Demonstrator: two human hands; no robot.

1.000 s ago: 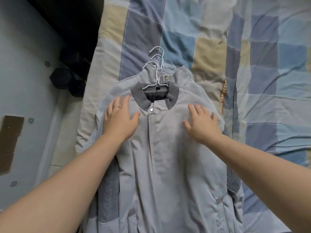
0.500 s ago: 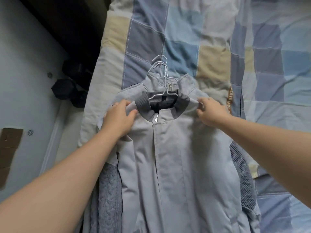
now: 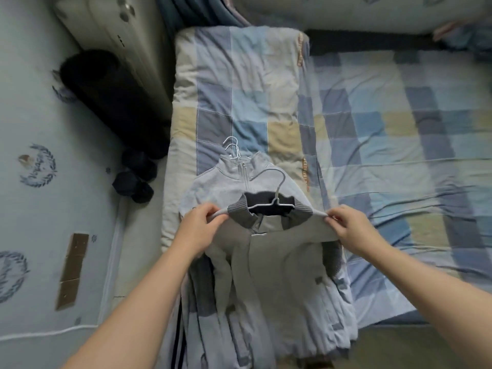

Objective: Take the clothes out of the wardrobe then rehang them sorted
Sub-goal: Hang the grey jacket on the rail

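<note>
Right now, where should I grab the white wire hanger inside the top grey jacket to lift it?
Take the white wire hanger by its neck below the hook, coming from above. That part stands clear of the dark ribbed collar, while its arms run under the shoulders of the grey jacket.

- A folded patchwork quilt (image 3: 239,83) lies along the left edge of my bed, on the checked sheet (image 3: 399,134).
- A dark roll (image 3: 106,97) is beside the bed, with dark rounded lumps (image 3: 134,179) below it (too dim to identify).
- Brown strips (image 3: 72,270) and a white cord (image 3: 40,332) are on the pale surface to my left.
</note>
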